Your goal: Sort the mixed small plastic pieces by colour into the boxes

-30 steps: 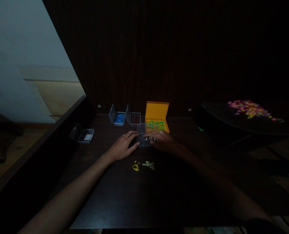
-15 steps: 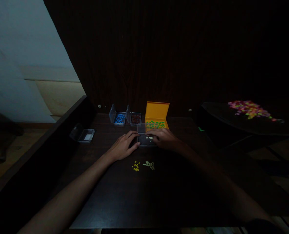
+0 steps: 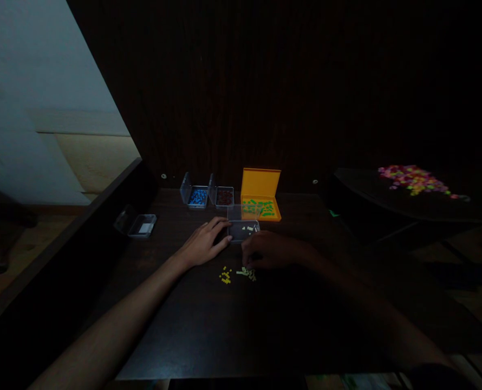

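Note:
A small clear plastic box (image 3: 244,229) with a few pale pieces inside sits on the dark table (image 3: 265,325). My left hand (image 3: 203,242) lies flat beside the box, fingertips touching its left edge. My right hand (image 3: 265,250) hovers just in front of the box, fingers curled down onto a little heap of pale pieces (image 3: 247,273). A heap of yellow pieces (image 3: 225,276) lies to its left. I cannot make out whether the right fingers hold a piece.
Behind the clear box stand an open orange box (image 3: 261,196) with green pieces, a clear box with dark red pieces (image 3: 225,196) and one with blue pieces (image 3: 197,196). Another clear box (image 3: 141,226) sits at the left. A side table holds multicoloured pieces (image 3: 414,180).
My right hand has drawn back from over the clear box toward me and now reaches down on the pale heap. My left hand stays beside the box.

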{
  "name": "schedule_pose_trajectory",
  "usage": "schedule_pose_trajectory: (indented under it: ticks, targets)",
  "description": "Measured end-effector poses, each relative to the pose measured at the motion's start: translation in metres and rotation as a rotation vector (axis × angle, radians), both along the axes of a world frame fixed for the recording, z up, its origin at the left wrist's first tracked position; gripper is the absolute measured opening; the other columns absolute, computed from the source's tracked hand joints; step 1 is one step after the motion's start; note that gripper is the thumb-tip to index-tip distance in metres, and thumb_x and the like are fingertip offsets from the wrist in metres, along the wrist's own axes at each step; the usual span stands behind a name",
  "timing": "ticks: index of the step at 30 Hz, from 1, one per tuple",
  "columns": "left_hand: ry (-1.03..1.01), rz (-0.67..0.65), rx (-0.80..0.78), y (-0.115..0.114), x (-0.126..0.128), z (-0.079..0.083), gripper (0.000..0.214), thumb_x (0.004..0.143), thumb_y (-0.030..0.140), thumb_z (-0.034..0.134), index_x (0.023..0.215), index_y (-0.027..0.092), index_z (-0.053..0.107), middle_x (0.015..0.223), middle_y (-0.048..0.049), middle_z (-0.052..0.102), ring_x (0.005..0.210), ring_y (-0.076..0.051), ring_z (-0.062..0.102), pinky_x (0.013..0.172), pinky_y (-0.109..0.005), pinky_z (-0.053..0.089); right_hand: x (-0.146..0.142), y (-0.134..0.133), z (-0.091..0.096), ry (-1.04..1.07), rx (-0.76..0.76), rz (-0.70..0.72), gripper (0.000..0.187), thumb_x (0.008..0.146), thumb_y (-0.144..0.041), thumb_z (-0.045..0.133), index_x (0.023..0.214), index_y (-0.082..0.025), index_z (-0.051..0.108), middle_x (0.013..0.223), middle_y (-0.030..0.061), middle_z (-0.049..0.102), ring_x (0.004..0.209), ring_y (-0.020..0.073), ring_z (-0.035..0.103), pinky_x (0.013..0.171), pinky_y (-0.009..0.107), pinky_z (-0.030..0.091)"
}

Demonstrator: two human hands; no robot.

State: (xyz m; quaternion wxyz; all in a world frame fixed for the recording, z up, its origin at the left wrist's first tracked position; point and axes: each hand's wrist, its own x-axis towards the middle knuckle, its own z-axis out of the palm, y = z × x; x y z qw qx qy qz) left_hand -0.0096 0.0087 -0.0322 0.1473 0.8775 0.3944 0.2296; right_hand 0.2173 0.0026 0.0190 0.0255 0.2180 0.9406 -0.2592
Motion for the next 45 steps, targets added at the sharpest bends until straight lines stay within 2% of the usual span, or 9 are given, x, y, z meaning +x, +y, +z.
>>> schedule_pose_trajectory:
  ticks: [6, 12, 18, 25, 36, 45]
  targets:
    - [-0.010, -0.001, -0.003, 0.000, -0.001, -0.001, 0.037, 0.094, 0.040, 0.042, 0.125, 0.022, 0.049, 0.126, -0.0087, 0.053, 0.116, -0.023, 0.054, 0.101, -0.040, 0.044, -0.003, 0.000, -0.002, -0.048, -0.009, -0.034, 0.011, 0.082, -0.013, 0.061, 0.085, -0.017, 0.071, 0.087, 0.0025, 0.070, 0.081, 0.0138, 0.062, 0.075, 0.025, 0.041]
    - [-0.007, 0.000, -0.010, 0.000, 0.000, 0.001, 0.037, 0.094, 0.041, 0.041, 0.124, 0.022, 0.049, 0.126, -0.0087, 0.053, 0.116, -0.023, 0.054, 0.101, -0.040, 0.045, -0.002, -0.003, 0.004, -0.111, 0.059, -0.110, 0.009, 0.084, -0.020, 0.061, 0.085, -0.019, 0.069, 0.090, 0.0024, 0.069, 0.086, 0.0167, 0.061, 0.075, 0.027, 0.040]
    - [-0.011, -0.005, -0.002, 0.001, 0.000, -0.002, 0.037, 0.094, 0.041, 0.041, 0.124, 0.022, 0.049, 0.125, -0.0084, 0.053, 0.116, -0.023, 0.054, 0.101, -0.040, 0.045, 0.001, -0.004, 0.012, -0.132, 0.114, -0.159, 0.015, 0.085, -0.013, 0.056, 0.088, -0.020, 0.069, 0.094, 0.0040, 0.069, 0.090, 0.0181, 0.061, 0.079, 0.029, 0.041]
    - [-0.004, 0.000, 0.001, 0.000, 0.000, -0.001, 0.035, 0.094, 0.040, 0.041, 0.123, 0.022, 0.049, 0.124, -0.0082, 0.054, 0.116, -0.022, 0.054, 0.101, -0.040, 0.044, -0.001, -0.006, 0.013, -0.175, 0.100, -0.152, 0.014, 0.085, -0.015, 0.056, 0.088, -0.020, 0.069, 0.096, 0.0038, 0.069, 0.093, 0.0191, 0.061, 0.080, 0.030, 0.040]
    - [-0.016, -0.007, -0.007, -0.001, 0.000, 0.001, 0.036, 0.094, 0.040, 0.041, 0.124, 0.021, 0.049, 0.125, -0.0088, 0.054, 0.116, -0.023, 0.054, 0.100, -0.041, 0.045, -0.002, -0.007, 0.013, -0.183, 0.092, -0.138, 0.012, 0.084, -0.017, 0.057, 0.088, -0.019, 0.068, 0.095, 0.0035, 0.070, 0.090, 0.0187, 0.061, 0.077, 0.030, 0.040]
    - [-0.007, -0.001, -0.004, 0.000, 0.000, 0.001, 0.036, 0.094, 0.040, 0.040, 0.124, 0.022, 0.049, 0.124, -0.0083, 0.055, 0.116, -0.023, 0.055, 0.101, -0.040, 0.044, -0.003, -0.005, 0.005, -0.148, 0.073, -0.122, 0.008, 0.079, -0.016, 0.058, 0.082, -0.017, 0.065, 0.082, 0.0020, 0.067, 0.075, 0.0145, 0.056, 0.066, 0.025, 0.037]
